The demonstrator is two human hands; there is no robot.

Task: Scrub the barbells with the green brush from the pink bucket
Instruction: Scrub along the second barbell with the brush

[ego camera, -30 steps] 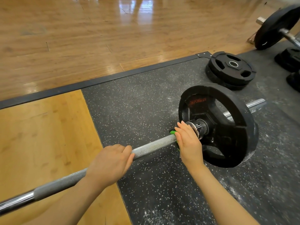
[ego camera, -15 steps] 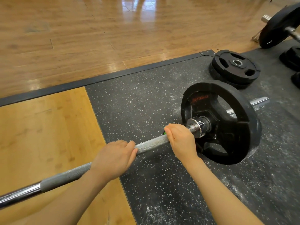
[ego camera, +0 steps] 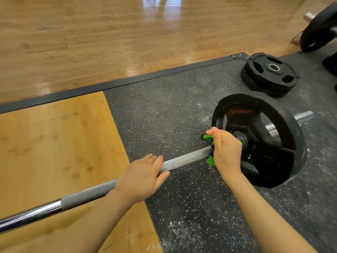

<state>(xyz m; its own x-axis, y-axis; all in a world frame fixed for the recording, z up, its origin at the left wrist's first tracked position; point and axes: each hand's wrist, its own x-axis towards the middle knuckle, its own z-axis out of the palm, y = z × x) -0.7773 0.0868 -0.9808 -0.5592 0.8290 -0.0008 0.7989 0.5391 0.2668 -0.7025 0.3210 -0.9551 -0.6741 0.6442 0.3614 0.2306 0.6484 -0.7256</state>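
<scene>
The green brush (ego camera: 209,148) sits against the barbell (ego camera: 184,158) at the far end of its rough grey grip section, just short of the collar and the black weight plate (ego camera: 269,143) loaded on the sleeve. The right hand (ego camera: 225,152) is clenched around the brush, with green showing above and below the bar on the hand's left side. The left hand (ego camera: 144,177) lies over the bar further along; its fingers drape over the top and the thumb side is hidden, so I cannot tell whether it truly grips or only presses down

The risks, as I judge them: the bar rests on a round plate, so a hard stroke could roll it if the left hand only rests there. The right knuckles are very close to the collar, and a stroke that runs too far could bang them into it. White dust on the speckled black mat (ego camera: 164,114) suggests loosened grime will fall there. The pink bucket is not in view
</scene>
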